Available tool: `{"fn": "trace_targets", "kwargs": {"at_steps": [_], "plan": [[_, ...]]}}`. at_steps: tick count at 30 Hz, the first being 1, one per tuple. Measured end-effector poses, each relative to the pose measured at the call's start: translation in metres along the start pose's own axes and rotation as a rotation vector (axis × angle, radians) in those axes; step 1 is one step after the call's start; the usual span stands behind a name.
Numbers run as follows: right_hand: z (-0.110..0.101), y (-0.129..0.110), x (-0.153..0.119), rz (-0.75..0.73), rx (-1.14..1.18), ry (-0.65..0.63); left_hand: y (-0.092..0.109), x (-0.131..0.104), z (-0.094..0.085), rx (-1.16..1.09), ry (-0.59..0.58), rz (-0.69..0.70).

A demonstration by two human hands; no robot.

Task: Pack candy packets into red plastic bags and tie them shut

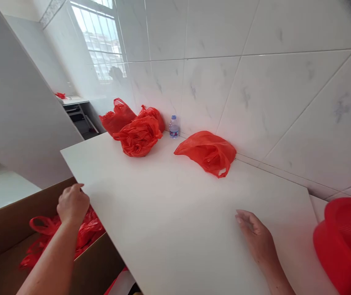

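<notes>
My left hand (73, 203) is above the cardboard box at the lower left, near the table's left edge; its fingers are curled together, and what they hold, if anything, is hidden. Over the right part of the white table (175, 213), my right hand (255, 233) has its fingers slightly bent with a gap to the thumb and nothing between them. A red plastic bag (209, 151) lies by the wall. Further left sit a bunched red bag (139, 136) and another red bag (120, 116). More red bags (91, 229) lie inside the cardboard box (98, 260).
A small clear bottle with a blue cap (174, 128) stands against the tiled wall (212, 94). Red baskets (341, 241) are at the right edge. A grey panel (24, 94) rises on the left, with another desk (75, 100) beyond it.
</notes>
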State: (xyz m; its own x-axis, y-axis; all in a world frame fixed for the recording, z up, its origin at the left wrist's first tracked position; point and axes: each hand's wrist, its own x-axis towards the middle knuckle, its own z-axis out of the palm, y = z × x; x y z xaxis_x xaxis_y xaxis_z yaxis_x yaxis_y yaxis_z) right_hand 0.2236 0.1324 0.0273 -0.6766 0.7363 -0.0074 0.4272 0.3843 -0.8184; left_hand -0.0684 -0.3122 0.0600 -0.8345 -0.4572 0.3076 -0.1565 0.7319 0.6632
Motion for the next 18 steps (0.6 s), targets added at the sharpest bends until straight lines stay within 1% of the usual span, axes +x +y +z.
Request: {"fn": "trace_targets", "kwargs": {"at_steps": [2,3,4,5,6,8,9,11,13,15,18], "plan": [[0.0,-0.003,-0.001,0.014,0.019,-0.002,0.032,-0.004,0.016,-0.033,0.006,0.255],[0.0,-0.004,-0.001,0.018,0.031,0.001,0.051,-0.011,0.027,-0.087,-0.01,0.398],[0.0,-0.004,-0.001,0.018,0.046,0.004,0.071,-0.021,0.039,-0.163,-0.058,0.507],[0.0,-0.005,-0.001,0.011,0.066,0.008,0.093,-0.034,0.051,-0.246,-0.18,0.612],[0.0,-0.005,-0.002,0.001,0.088,0.013,0.114,-0.049,0.064,-0.324,-0.338,0.708],[0.0,-0.005,-0.002,-0.027,0.132,0.022,0.156,-0.083,0.089,-0.449,-0.65,0.838],[0.0,-0.006,-0.002,-0.035,0.15,0.023,0.176,-0.1,0.101,-0.518,-0.764,0.851],[-0.001,-0.007,-0.002,-0.039,0.179,0.026,0.213,-0.131,0.124,-0.652,-0.908,0.768],[-0.002,-0.008,-0.003,-0.042,0.2,0.022,0.245,-0.154,0.146,-0.69,-0.926,0.739],[-0.003,-0.009,-0.003,-0.039,0.212,0.021,0.274,-0.17,0.167,-0.687,-0.904,0.703],[-0.004,-0.009,-0.003,-0.015,0.235,0.014,0.305,-0.183,0.194,-0.65,-0.88,0.645]]}}
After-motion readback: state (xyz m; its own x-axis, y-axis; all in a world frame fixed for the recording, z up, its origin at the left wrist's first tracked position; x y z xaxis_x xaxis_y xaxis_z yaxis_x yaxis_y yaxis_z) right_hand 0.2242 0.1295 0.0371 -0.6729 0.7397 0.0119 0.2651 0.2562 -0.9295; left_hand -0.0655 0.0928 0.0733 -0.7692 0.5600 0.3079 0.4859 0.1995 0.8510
